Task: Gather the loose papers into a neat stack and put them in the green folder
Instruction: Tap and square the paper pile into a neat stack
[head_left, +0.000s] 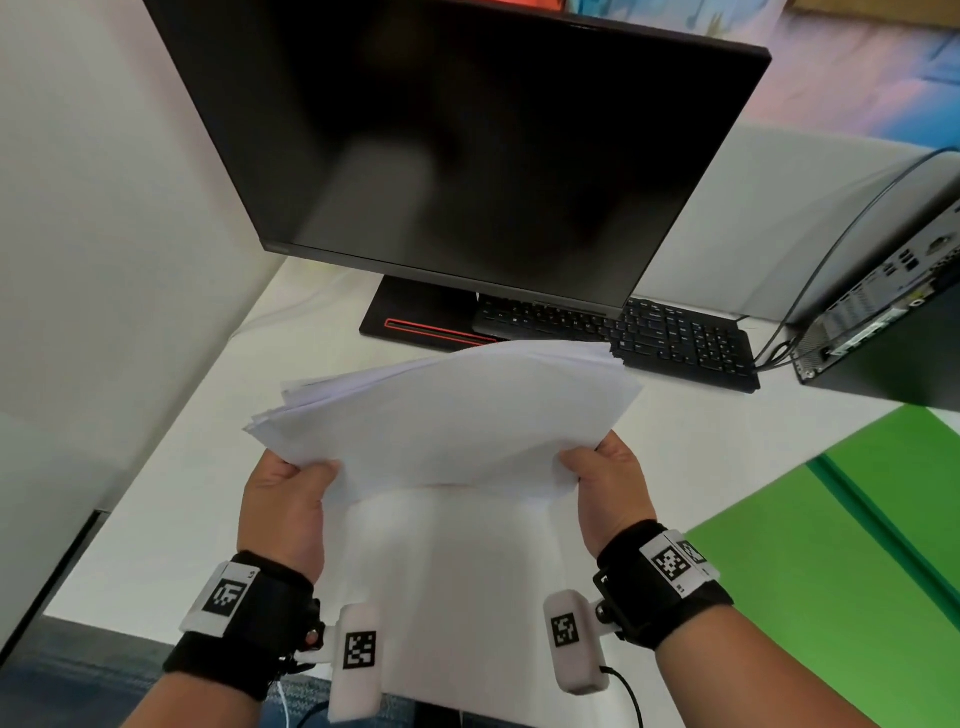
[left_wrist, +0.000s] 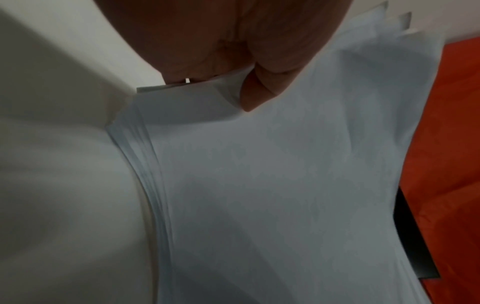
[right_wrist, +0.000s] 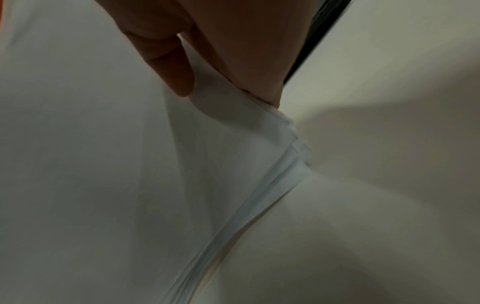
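A bundle of several white papers (head_left: 447, 415) is held up above the white desk (head_left: 182, 493), its far edges fanned and uneven. My left hand (head_left: 291, 493) grips its near left corner, thumb on top. My right hand (head_left: 602, 478) grips the near right corner the same way. In the left wrist view the thumb (left_wrist: 262, 90) presses on the papers (left_wrist: 285, 185). In the right wrist view the fingers (right_wrist: 176, 67) pinch the papers' (right_wrist: 233, 174) layered edge. The green folder (head_left: 831, 561) lies open on the desk at the right.
A dark monitor (head_left: 457, 150) stands behind the papers, with a black keyboard (head_left: 649, 332) under its right side. A computer case (head_left: 893, 322) with cables sits at the far right. A white partition (head_left: 104, 234) borders the desk on the left.
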